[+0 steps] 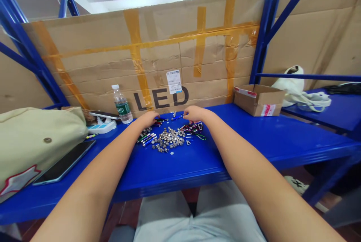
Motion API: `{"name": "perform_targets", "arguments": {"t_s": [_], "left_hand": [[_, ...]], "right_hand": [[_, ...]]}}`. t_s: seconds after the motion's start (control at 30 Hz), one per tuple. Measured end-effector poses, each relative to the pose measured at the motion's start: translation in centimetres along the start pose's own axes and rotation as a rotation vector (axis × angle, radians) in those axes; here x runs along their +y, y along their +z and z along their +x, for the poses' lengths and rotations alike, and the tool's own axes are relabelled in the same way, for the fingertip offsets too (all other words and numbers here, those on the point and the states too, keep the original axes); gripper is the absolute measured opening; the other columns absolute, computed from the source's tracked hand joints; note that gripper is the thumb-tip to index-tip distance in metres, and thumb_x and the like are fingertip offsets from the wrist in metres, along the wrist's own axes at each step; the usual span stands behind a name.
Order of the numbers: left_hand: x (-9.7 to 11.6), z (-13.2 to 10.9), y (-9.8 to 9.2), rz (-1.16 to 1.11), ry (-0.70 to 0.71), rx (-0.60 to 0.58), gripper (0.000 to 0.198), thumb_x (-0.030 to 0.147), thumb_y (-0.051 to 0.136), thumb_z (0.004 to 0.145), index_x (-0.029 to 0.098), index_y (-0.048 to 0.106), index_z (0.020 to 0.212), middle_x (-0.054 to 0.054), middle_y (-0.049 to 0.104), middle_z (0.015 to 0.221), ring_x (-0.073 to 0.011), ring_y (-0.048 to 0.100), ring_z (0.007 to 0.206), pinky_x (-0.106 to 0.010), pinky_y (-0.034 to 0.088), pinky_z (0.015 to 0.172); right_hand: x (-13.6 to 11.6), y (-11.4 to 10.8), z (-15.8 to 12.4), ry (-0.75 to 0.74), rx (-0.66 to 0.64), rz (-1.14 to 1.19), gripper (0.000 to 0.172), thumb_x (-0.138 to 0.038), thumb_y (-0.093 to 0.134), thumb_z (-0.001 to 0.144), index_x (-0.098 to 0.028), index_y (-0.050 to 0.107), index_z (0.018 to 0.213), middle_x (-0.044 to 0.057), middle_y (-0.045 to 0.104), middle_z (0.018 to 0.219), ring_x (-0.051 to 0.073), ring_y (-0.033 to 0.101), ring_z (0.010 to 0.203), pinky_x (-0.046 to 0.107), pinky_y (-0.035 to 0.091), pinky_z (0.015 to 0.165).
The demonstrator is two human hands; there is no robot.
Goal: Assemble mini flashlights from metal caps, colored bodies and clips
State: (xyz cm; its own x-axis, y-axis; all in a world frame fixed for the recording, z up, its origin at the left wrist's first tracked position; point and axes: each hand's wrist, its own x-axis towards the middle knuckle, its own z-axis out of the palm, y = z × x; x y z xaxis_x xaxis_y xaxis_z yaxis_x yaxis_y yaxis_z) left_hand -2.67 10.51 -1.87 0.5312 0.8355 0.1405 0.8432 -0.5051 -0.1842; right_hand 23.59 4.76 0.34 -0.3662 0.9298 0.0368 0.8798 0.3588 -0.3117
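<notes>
At the back of the blue table, my left hand [150, 118] is closed, fingers curled down beside a dark blue metal tube [163, 119]; what the fingertips grip is hidden. Across from it, my right hand [194, 114] is pinched at the right end of a short blue metal tube [177, 118]. A heap of small round silver metal pieces [170, 138] lies between my forearms. Several blue and green metal tubes [149, 139] with silver ends lie left of the heap. Below my right hand are coloured carabiner clips [191, 128], with a green carabiner [200, 136] apart from them.
A water bottle [123, 105], a white power strip [102, 126], a phone [66, 161] and a cream bag [42, 140] are on the left. An open cardboard box [259, 101] stands at the right. A taped cardboard sheet [107, 69] walls off the back between blue posts.
</notes>
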Motion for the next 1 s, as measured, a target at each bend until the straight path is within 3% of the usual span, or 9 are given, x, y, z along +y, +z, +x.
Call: {"name": "perform_targets", "arguments": {"t_s": [0.1, 0.37, 0.47, 0.8, 1.0], "left_hand": [[-0.5, -0.5, 0.2, 0.014, 0.040, -0.020, 0.029, 0.014, 0.053, 0.080, 0.019, 0.065, 0.105, -0.007, 0.068, 0.110, -0.0194, 0.060, 0.101, -0.028, 0.043, 0.088], [-0.4, -1.0, 0.1, 0.012, 0.080, -0.025, 0.024, 0.025, 0.058, 0.079, 0.019, 0.067, 0.100, -0.007, 0.069, 0.102, -0.0216, 0.061, 0.093, -0.029, 0.044, 0.080], [-0.3, -1.2, -0.2, 0.000, 0.092, -0.039, 0.023, 0.028, 0.059, 0.078, 0.020, 0.068, 0.098, -0.006, 0.069, 0.101, -0.0214, 0.061, 0.093, -0.028, 0.043, 0.078], [0.4, -1.3, -0.2, -0.048, 0.060, -0.086, 0.022, 0.032, 0.060, 0.077, 0.024, 0.070, 0.095, -0.002, 0.071, 0.094, -0.0172, 0.062, 0.085, -0.023, 0.041, 0.070], [1.9, -2.4, -1.1, -0.101, 0.053, -0.035, 0.027, 0.036, 0.055, 0.081, 0.021, 0.067, 0.100, -0.004, 0.070, 0.101, -0.0183, 0.062, 0.089, -0.024, 0.042, 0.072]], "right_hand": [[-0.9, -0.1, -0.5, -0.042, -0.065, -0.038, 0.022, -0.021, 0.053, 0.077, -0.015, 0.069, 0.090, 0.005, 0.068, 0.072, 0.012, 0.054, 0.050, 0.025, 0.041, 0.049], [-3.6, 0.7, -1.1, -0.258, -0.209, -0.204, 0.026, -0.022, 0.063, 0.071, -0.018, 0.072, 0.094, 0.004, 0.071, 0.096, 0.016, 0.062, 0.082, 0.024, 0.043, 0.063], [-4.0, 1.0, -1.1, -0.285, -0.209, -0.246, 0.028, -0.024, 0.064, 0.071, -0.019, 0.072, 0.098, 0.005, 0.070, 0.100, 0.018, 0.062, 0.086, 0.024, 0.043, 0.065], [-4.6, 1.3, -1.2, -0.322, -0.209, -0.311, 0.028, -0.025, 0.066, 0.072, -0.019, 0.072, 0.098, 0.005, 0.069, 0.103, 0.018, 0.061, 0.088, 0.024, 0.042, 0.068], [-5.1, 1.7, -1.3, -0.317, -0.235, -0.322, 0.024, -0.017, 0.061, 0.071, -0.018, 0.074, 0.092, 0.005, 0.071, 0.095, 0.017, 0.062, 0.082, 0.025, 0.042, 0.068]]}}
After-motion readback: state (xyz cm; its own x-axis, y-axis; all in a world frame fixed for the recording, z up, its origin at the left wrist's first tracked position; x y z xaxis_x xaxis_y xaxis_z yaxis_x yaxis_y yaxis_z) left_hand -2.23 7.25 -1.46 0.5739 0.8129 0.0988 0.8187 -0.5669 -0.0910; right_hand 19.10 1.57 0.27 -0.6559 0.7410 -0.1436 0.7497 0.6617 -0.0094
